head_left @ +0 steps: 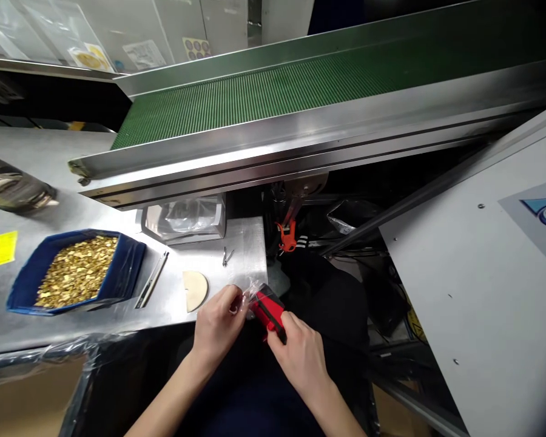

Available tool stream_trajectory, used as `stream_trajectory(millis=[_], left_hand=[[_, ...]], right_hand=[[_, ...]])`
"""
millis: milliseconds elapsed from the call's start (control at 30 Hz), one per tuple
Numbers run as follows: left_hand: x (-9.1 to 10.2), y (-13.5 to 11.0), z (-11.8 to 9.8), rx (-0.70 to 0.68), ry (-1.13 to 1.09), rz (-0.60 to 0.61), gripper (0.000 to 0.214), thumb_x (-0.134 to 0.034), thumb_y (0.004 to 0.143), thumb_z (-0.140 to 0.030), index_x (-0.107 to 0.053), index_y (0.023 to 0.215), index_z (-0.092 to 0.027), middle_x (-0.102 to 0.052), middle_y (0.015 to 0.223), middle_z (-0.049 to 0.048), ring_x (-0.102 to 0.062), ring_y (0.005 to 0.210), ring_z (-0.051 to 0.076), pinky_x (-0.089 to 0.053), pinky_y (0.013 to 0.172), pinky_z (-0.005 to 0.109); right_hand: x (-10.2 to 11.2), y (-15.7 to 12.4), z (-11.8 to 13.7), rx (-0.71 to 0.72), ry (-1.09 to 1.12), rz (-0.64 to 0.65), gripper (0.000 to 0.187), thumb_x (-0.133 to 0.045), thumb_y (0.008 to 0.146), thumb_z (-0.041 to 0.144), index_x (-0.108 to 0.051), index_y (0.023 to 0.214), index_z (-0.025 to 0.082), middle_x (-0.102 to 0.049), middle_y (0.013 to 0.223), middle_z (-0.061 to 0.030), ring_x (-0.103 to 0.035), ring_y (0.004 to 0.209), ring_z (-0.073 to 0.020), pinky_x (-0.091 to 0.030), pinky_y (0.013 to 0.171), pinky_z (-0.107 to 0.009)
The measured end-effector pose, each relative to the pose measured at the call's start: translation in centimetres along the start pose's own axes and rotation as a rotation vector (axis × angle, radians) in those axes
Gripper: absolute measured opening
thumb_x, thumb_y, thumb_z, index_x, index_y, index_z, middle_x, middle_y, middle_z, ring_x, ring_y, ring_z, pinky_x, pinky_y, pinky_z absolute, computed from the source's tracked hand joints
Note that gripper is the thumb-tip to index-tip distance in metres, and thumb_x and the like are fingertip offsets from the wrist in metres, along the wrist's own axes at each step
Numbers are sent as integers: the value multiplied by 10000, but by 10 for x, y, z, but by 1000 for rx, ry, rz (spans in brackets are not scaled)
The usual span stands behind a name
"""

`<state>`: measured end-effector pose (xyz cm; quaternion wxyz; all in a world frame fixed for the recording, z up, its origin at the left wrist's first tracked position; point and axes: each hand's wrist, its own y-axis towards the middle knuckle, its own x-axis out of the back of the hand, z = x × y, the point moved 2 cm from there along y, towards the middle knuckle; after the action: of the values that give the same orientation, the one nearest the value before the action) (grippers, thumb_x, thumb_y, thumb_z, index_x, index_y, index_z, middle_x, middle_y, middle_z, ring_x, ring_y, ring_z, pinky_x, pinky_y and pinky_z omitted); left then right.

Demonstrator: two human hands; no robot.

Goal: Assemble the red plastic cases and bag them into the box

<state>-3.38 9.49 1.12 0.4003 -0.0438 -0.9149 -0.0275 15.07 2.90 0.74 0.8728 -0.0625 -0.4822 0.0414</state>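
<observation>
My left hand (219, 318) is closed, with finger and thumb pinching a piece of crumpled clear plastic (253, 287). The plastic reaches over the upper end of a red and black object (268, 308), whose exact kind I cannot make out. Fingers of my right hand (303, 346) are wrapped round the lower end of that object. Both hands are close together just off the front right corner of the metal table (248, 243). A pale half-round disc (195, 290) and a small nail clipper-like metal tool (227, 256) lie on the table near my left hand.
A blue bin (131, 267) of small gold-coloured pieces (79, 270) stands at left, beside a slim cutter-like tool (152, 279). Behind are a clear-fronted tray (182, 218) and a green conveyor belt (255, 91). An orange clamp (287, 237) hangs under it. A white panel (473, 273) slants at right.
</observation>
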Motion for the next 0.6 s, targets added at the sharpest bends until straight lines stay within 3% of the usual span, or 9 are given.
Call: stream_trajectory(millis=[133, 233, 367, 500, 600], left_hand=[[-3, -7, -3, -40, -21, 66, 35, -524, 951, -219, -541, 923, -230, -586, 795, -17, -557, 672, 156, -395, 627, 268], [-8, -11, -9, -58, -59, 74, 68, -494, 992, -251, -542, 948, -229, -614, 814, -7, -582, 685, 156, -431, 640, 267], [-11, -9, -17, -81, -109, 46, 142, -459, 1027, -284, -560, 951, -218, -611, 843, 22, -577, 703, 160, -454, 660, 279], [-10, -13, -25, -159, -170, 77, 202, -446, 1035, -268, -604, 922, -210, -590, 849, 39, -561, 707, 154, -464, 671, 273], [-8, -25, -31, -202, -231, 105, 184, -482, 1025, -253, -623, 915, -208, -575, 803, 27, -549, 679, 149, -445, 643, 263]], right_hand=[[8, 0, -3, -141, 258, -39, 191, -534, 1006, 357, -649, 964, 210, -736, 878, -64, -699, 768, -210, -459, 695, -269], [12, 1, 1, -126, 360, 2, 198, -524, 1006, 352, -663, 1026, 212, -755, 966, -81, -715, 847, -223, -489, 735, -272], [13, 1, 9, -72, 253, 118, 169, -570, 956, 300, -698, 1031, 220, -766, 944, -59, -728, 826, -229, -475, 722, -278], [22, 6, 14, -50, 212, 141, 188, -586, 930, 282, -703, 1071, 238, -777, 952, -44, -734, 846, -232, -453, 734, -278], [33, 14, 13, -98, 273, 173, 128, -571, 940, 305, -679, 914, 241, -755, 835, -14, -701, 743, -198, -422, 663, -259]])
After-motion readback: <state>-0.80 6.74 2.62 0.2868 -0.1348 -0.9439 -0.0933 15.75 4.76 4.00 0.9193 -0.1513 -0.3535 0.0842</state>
